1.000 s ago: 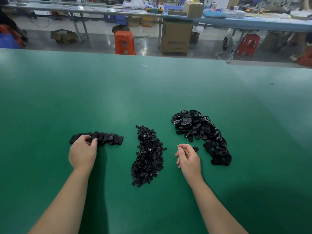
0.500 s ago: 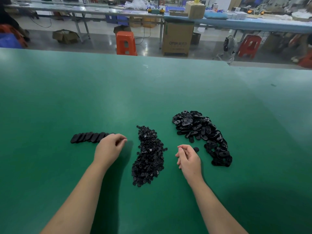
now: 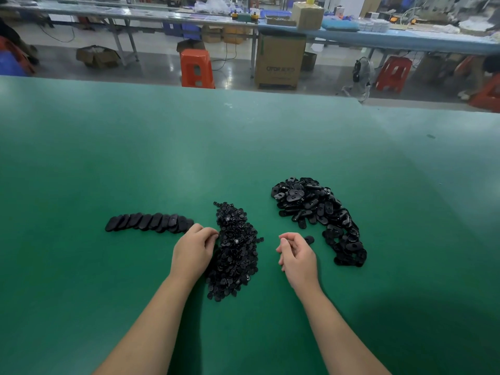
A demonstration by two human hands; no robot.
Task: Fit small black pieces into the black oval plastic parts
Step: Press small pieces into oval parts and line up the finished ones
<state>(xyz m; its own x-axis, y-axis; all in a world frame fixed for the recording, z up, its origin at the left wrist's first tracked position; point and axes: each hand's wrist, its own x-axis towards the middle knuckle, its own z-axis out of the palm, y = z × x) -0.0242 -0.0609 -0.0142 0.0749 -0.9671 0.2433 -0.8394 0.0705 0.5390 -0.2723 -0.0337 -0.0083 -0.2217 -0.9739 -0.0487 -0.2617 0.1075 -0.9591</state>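
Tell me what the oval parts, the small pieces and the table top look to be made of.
Oval parts: black moulded plastic, slightly glossy, catching light on their edges. Small pieces: probably black plastic or rubber; too small to tell, though a few show pale glinting centres. Table top: green mat, likely rubber or vinyl, with a soft matte sheen.

Left hand (image 3: 194,249) moved from the oval row (image 3: 150,222) to the small-piece pile (image 3: 236,250).

Dim overhead light, soft arm shadows, wide-angle edge bending.
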